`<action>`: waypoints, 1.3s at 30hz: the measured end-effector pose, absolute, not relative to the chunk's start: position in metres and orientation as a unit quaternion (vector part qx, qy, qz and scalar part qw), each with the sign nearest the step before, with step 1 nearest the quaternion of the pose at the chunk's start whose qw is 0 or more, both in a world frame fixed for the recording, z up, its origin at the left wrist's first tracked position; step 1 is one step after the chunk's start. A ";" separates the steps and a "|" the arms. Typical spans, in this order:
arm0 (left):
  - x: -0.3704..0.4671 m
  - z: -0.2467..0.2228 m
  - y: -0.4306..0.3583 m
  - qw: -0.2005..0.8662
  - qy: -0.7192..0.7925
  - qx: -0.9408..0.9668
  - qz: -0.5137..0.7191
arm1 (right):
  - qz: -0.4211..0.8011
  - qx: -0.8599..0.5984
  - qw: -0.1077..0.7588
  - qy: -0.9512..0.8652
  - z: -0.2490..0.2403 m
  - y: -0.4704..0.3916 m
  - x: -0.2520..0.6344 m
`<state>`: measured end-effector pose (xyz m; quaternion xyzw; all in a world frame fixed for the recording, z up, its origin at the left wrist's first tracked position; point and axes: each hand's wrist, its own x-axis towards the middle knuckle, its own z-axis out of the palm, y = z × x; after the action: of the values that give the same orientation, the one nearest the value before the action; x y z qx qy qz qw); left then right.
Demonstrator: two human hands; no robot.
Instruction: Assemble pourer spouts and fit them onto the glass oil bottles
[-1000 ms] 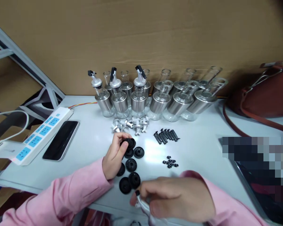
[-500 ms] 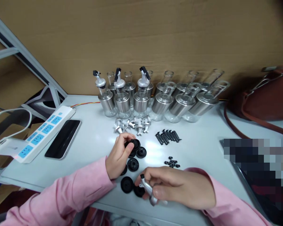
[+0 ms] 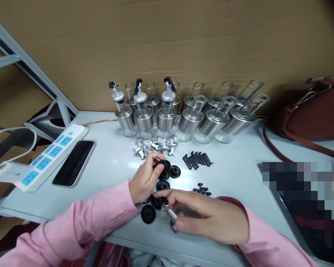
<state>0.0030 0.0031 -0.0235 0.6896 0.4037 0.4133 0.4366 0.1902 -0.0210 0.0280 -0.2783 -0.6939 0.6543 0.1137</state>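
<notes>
My left hand [image 3: 146, 178] is closed, thumb and fingers pinching the edge of a black round cap [image 3: 165, 165] that overlaps other caps. More black caps [image 3: 174, 171] lie right beside it, one of them a flat disc [image 3: 148, 214] near the table's front. In my right hand [image 3: 211, 215] is a silver pourer spout [image 3: 171, 214] with a black tip, gripped between thumb and fingers. The right fingertips reach over another black cap [image 3: 157, 201] and partly hide it. Silver pourer spouts [image 3: 156, 146] lie in a heap beyond my left hand.
Steel-banded glass bottles [image 3: 167, 120] line the back, three topped with pourers. Black levers [image 3: 197, 159] and small black tips [image 3: 202, 190] lie to the right. A power strip [image 3: 52, 155] and phone [image 3: 74, 163] are left; a brown bag [image 3: 317, 115] is right.
My left hand has shifted slightly right with its cap, and nearby caps have slid right. My right hand has moved slightly left and up with the spout; the cap by its fingertips has moved away from me.
</notes>
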 end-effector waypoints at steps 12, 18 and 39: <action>-0.005 0.000 -0.040 0.234 0.272 0.792 0.494 | 0.564 -0.488 0.250 -0.617 0.032 -0.007 0.194; 0.004 -0.016 -0.046 0.019 0.180 0.922 0.342 | 0.560 -0.475 0.222 -0.642 0.028 -0.012 0.191; 0.005 -0.004 -0.007 0.283 0.307 0.733 0.537 | 0.750 -0.293 0.419 -0.419 0.033 -0.014 0.189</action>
<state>0.0046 -0.0068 -0.0038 0.7332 0.3068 0.5368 0.2830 0.1888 -0.0140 0.0325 -0.2929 -0.4190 0.7503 0.4190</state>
